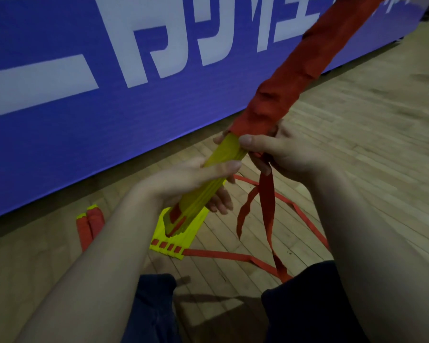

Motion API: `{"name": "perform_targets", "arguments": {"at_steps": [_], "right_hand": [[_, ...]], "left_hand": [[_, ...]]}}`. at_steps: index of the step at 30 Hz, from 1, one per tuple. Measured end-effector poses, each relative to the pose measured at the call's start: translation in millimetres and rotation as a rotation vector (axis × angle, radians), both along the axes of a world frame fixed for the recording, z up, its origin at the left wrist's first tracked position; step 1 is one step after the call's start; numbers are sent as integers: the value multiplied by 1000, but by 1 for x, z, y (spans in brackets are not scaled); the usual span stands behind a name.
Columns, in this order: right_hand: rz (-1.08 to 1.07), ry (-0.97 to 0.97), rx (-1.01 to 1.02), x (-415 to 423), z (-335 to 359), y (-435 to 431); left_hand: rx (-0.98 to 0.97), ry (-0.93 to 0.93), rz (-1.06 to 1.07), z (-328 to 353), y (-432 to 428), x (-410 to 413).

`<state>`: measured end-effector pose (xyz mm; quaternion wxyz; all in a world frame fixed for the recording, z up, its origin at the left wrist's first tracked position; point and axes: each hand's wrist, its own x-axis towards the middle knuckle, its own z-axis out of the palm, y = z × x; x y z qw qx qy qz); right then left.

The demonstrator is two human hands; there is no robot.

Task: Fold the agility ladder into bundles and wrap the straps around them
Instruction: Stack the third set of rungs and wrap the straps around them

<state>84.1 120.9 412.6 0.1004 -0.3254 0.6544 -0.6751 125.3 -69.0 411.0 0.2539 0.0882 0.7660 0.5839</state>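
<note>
Wooden floor (357,144) beside big blue banner (84,132); left hand (183,184) gripping yellow bundle (223,152), right hand (282,154) pinching red strap (268,206).

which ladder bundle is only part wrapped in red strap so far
The long yellow rung bundle in the left hand and right hand: red strap covers only its upper part. The small bundle on the wooden floor is almost all red.
</note>
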Motion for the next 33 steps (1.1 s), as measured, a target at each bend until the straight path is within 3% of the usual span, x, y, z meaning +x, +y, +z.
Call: {"name": "perform_targets", "arguments": {"at_steps": [6,11,18,28,33], "right_hand": [[-44,-73,-53,-4,2,7],[-57,-115,29,-1,1,9],[48,-167,-38,-3,-1,11],[-84,-237,63,0,3,7],[-137,-221,159,0,4,-2]], "left_hand": [[-11,170,246,4,12,2],[44,222,282,9,9,4],[21,296,300,10,-1,2],[36,379,371,16,5,5],[-132,539,671,-7,4,-9]]}}
